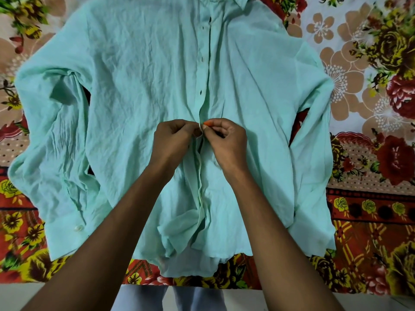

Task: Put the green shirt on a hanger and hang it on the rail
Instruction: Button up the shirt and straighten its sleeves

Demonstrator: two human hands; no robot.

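Both bare forearms reach forward from the bottom edge and converge over the middle of the shirt, wrists nearly meeting. The left hand [174,136] is knuckles-up with its fingers curled inward, its grip a tight pinch on the left edge of the button placket [200,176]. The right hand [226,138] mirrors it, fingers curled and thumb pressed to the forefinger, one orange-painted nail showing at the pinch, its grip closed on the opposite edge of the same placket; the two hands almost touch at that spot. The one pale mint-green, crumpled cotton long-sleeved shirt [139,86] lies flat and front-up on a bed covered by a red, yellow and cream floral-printed sheet [370,209], collar [238,2] at the far side and hem towards the person. Its two sleeves are folded down along either flank, and the left cuff carries one white button [78,227]. Above the hands the placket looks closed, with four small dark buttonholes [201,92] visible in a line; below the hands the two front panels gape slightly apart down to the hem. Beneath the bed edge, two legs in light blue trousers [170,298] show between the arms.
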